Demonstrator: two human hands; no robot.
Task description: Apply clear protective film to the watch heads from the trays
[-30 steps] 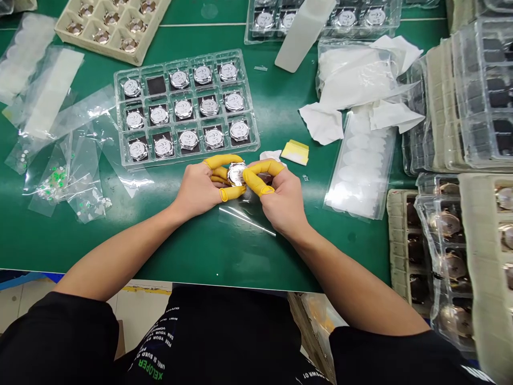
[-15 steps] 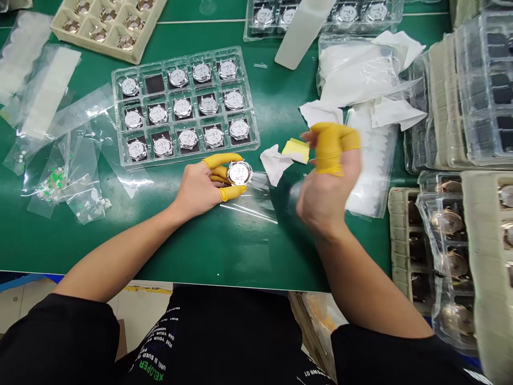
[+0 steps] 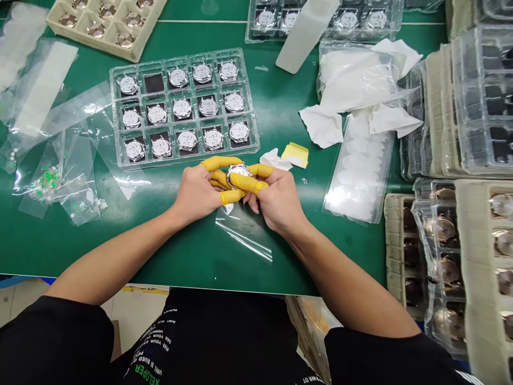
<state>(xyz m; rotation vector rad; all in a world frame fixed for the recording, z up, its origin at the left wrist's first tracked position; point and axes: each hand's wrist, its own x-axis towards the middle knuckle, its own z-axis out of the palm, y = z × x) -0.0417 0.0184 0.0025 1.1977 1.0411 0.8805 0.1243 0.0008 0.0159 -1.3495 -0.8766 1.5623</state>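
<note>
A round silver watch case (image 3: 239, 170), its white back facing up, is held between my two hands above the green table (image 3: 180, 251). My left hand (image 3: 200, 187), with yellow finger cots, grips the case from its left side. From the right, my right hand (image 3: 276, 198) closes on it too, the yellow-covered thumb lying across the back. Part of the case is hidden by the fingers. Just below the hands lies a piece of clear film (image 3: 244, 235). Behind them stands a clear plastic tray (image 3: 184, 160) of similar watch cases, with one compartment showing only its black pad.
White paper scraps (image 3: 274, 159) and a yellow pad (image 3: 295, 154) lie just beyond my right hand. A sheet of round stickers (image 3: 356, 171) is farther right, beside stacked trays (image 3: 441, 107). Plastic bags (image 3: 48, 182) lie left. A beige tray (image 3: 100, 45) stands at the back left.
My right hand has come down and left from above the right side of the table onto the watch case. My left hand stays in place, still holding the case.
</note>
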